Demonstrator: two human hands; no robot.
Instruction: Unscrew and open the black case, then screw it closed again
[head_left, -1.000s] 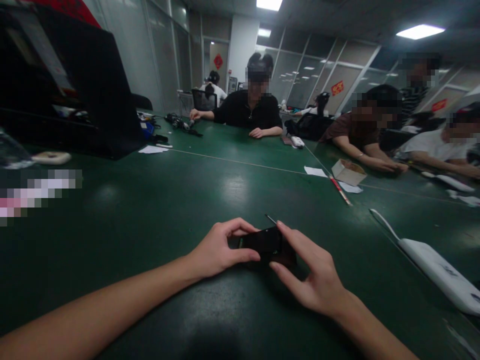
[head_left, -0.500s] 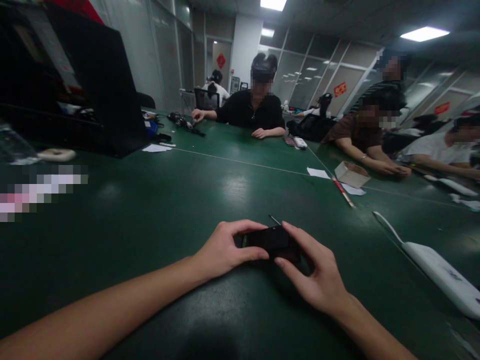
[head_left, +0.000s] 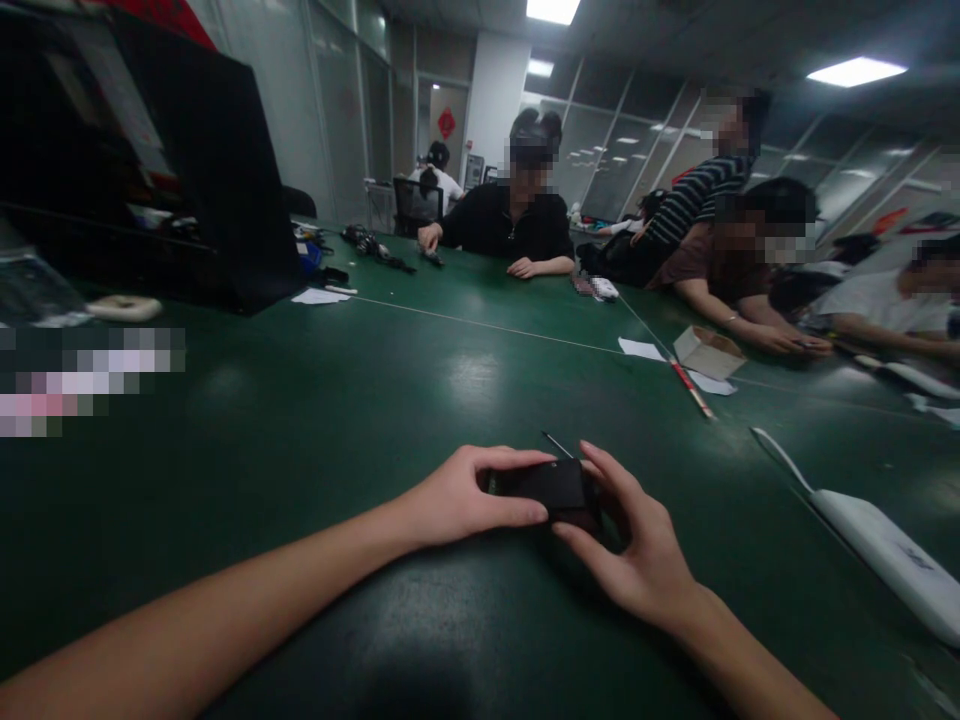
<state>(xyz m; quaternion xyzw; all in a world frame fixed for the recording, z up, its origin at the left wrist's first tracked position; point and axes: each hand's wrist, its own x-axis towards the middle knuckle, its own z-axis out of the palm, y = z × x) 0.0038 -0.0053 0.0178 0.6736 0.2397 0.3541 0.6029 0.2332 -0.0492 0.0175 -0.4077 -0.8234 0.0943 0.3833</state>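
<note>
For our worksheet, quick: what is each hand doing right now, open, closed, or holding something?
Left hand: closed on the left end of the small black device.
Right hand: closed on the right end of the same device.

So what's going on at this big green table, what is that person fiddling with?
A person holds a small black device between both hands just above the green table: the left hand pinches its near end, the right hand cups the other side. A thin pin lies just beyond it. A white gadget rests to the right, and other people sit at the far side.
</note>
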